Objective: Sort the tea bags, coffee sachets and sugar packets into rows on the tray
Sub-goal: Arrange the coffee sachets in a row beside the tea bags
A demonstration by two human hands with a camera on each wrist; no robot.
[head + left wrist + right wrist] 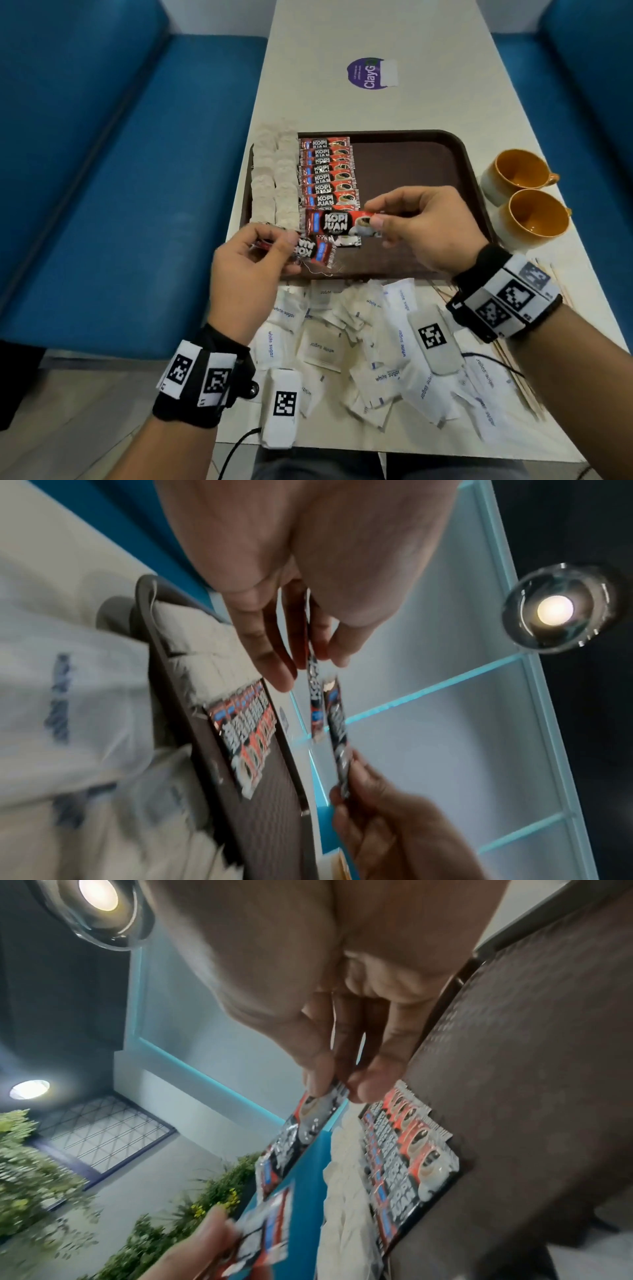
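My right hand pinches the right end of 1 coffee sachet, its long axis running sideways from my fingertips toward my left hand, parallel to the coffee row just beyond it on the tray. My left hand pinches a second sachet. I judge the right nearer the row's open end.

Left hand hides half its coffee sachet; sugar packets blurred

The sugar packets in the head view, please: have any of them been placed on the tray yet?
No, the sugar packets all lie in a loose pile on the table in front of the tray, which holds only tea bags and coffee sachets.
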